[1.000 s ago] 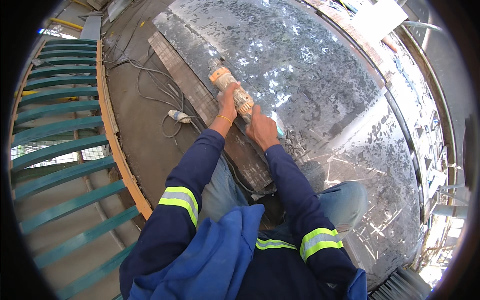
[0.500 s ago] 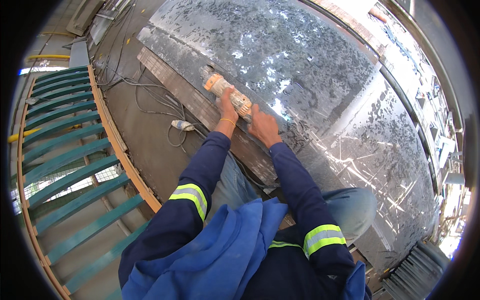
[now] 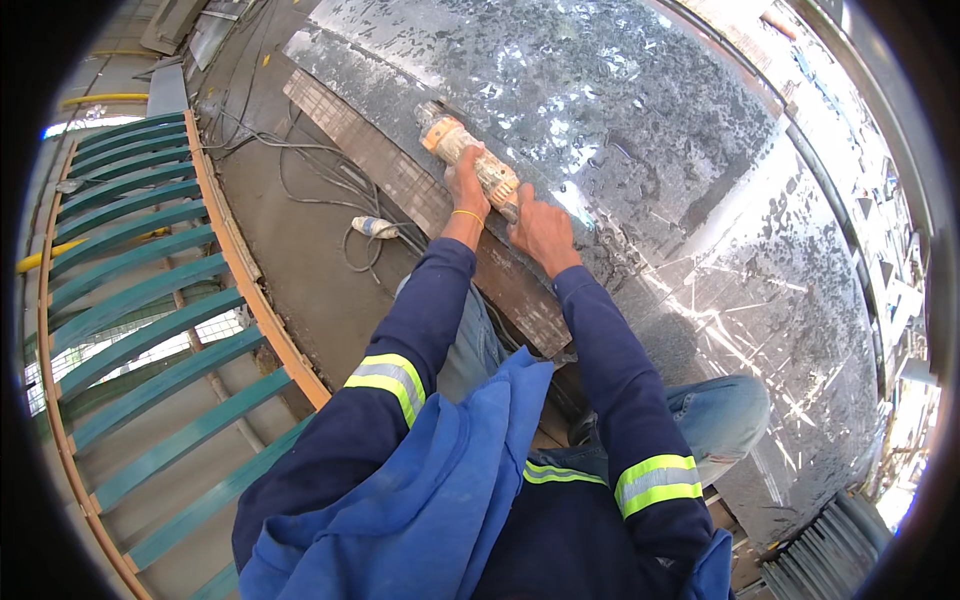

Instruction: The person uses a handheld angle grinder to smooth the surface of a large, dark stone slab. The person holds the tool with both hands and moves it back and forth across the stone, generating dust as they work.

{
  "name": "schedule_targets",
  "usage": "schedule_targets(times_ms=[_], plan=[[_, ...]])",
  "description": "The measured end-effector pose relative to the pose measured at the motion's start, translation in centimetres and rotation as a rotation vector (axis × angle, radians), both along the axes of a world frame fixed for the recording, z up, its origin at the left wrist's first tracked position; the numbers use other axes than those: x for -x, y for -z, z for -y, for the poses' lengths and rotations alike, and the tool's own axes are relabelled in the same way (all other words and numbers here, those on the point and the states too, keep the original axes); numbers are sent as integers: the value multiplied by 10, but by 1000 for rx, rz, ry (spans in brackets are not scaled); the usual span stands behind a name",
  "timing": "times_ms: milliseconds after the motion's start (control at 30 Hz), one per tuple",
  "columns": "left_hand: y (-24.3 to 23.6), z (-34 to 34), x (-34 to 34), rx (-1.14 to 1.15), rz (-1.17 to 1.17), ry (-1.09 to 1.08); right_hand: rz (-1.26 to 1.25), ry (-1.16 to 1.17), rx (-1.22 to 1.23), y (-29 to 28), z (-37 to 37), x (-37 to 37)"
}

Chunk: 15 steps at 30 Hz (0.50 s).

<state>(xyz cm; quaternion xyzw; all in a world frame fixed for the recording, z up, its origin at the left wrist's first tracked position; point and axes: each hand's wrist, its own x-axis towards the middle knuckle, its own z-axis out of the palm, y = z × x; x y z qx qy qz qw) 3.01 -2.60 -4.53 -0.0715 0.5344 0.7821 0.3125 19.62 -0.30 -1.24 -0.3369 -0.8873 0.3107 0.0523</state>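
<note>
A worn orange and cream power tool that looks like an angle grinder (image 3: 497, 180) lies slantwise over the near left part of a wide grey metal sheet (image 3: 700, 240). My left hand (image 3: 467, 188) is closed around the middle of its body. Around its rear end my right hand (image 3: 546, 236) is wrapped, partly hiding that end. The tool's metal head points away to the far left; whether a disc touches the sheet cannot be made out. Dark wet-looking patches and pale scratches mark the sheet.
A brown plank (image 3: 400, 180) runs along the sheet's near left edge. Grey cables (image 3: 335, 180) and a white connector (image 3: 375, 227) lie on the floor beside it. A green-slatted frame with orange rails (image 3: 150, 290) stands left. Several metal bars (image 3: 825, 550) lie at lower right.
The view has shifted slightly, so the whole scene sits a little higher and further right. Both hands keep their hold on the tool, with hardly any movement against the sheet.
</note>
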Motion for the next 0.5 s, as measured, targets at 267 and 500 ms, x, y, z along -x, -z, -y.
schedule_targets(times_ms=[267,500], plan=[[-11,-5,-6,86,-24,-6,10,-55,97,-5,-6,-9],[-11,-11,-8,110,-24,-10,13,-51,123,-2,-10,-11]])
